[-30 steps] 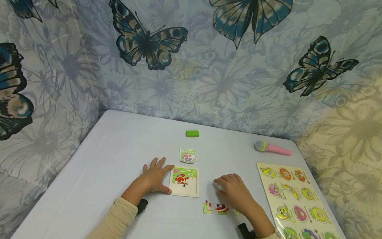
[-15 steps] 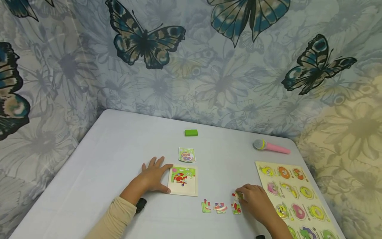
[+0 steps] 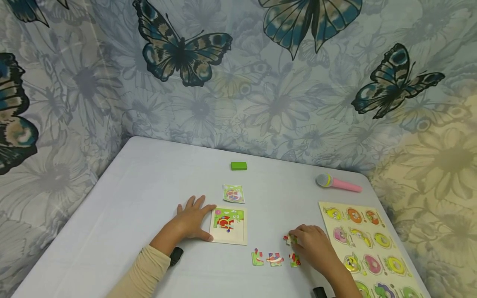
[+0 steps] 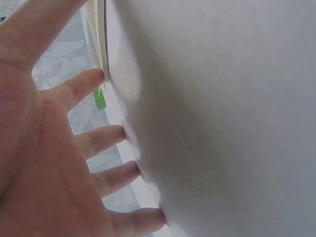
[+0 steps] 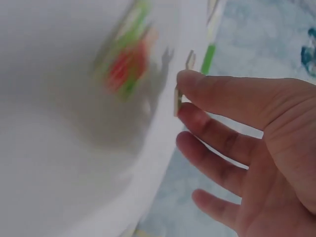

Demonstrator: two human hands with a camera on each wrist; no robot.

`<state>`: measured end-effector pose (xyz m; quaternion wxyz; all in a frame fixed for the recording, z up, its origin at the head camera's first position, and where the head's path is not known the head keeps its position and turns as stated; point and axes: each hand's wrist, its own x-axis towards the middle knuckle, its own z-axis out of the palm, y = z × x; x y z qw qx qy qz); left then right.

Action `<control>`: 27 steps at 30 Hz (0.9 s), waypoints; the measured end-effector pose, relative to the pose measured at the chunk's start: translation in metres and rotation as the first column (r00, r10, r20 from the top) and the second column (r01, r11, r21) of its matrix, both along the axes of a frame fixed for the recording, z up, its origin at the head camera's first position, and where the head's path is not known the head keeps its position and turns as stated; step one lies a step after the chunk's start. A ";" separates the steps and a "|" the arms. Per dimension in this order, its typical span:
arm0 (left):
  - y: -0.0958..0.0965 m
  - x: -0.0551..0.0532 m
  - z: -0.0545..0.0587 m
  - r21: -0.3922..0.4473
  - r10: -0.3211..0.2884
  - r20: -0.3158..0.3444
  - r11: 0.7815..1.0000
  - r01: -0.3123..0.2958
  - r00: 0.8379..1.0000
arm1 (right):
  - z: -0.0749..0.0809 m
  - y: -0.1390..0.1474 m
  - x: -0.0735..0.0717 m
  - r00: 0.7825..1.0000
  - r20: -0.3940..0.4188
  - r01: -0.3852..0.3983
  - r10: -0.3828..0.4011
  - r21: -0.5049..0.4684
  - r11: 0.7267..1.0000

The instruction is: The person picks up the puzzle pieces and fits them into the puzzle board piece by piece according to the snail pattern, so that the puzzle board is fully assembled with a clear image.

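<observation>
My left hand point(image 3: 191, 221) rests on the table with fingers spread, thumb and forefinger touching the left edge of a square puzzle board point(image 3: 228, 238). Several joined pieces fill the upper part of its frame; the lower part shows bare wood. My right hand point(image 3: 314, 246) pinches a small red-and-green puzzle piece point(image 3: 289, 239) between thumb and forefinger, seen edge-on as a thin wooden piece point(image 5: 177, 101) in the right wrist view, lifted off the table. Below it lie three loose pieces in a row: a left one point(image 3: 257, 257), a middle one point(image 3: 275, 259) and a right one point(image 3: 295, 260).
Behind the board lies a small picture card point(image 3: 234, 193), with a green block point(image 3: 239, 166) farther back. A pink toy microphone point(image 3: 340, 183) sits at the back right. A large fruit board point(image 3: 367, 240) covers the right side of the white table point(image 3: 156, 174).
My right hand has moved right and taken hold of a puzzle piece, then shifted slightly left and up with it. The left hand stays at the board.
</observation>
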<state>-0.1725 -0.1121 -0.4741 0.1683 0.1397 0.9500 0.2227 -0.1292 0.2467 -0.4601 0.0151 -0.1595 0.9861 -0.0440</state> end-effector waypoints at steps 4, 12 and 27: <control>0.000 -0.001 -0.002 -0.003 0.001 0.000 1.000 -0.001 1.000 | 0.003 -0.027 -0.008 0.993 -0.072 -0.098 0.098 0.006 0.995; 0.001 0.000 0.001 -0.001 0.005 0.003 1.000 -0.005 1.000 | 0.002 -0.085 -0.030 0.940 -0.166 -0.297 0.298 0.031 0.954; 0.001 -0.001 0.000 -0.021 -0.006 0.002 1.000 0.006 1.000 | -0.014 -0.118 -0.040 0.921 -0.145 -0.363 0.361 0.013 0.932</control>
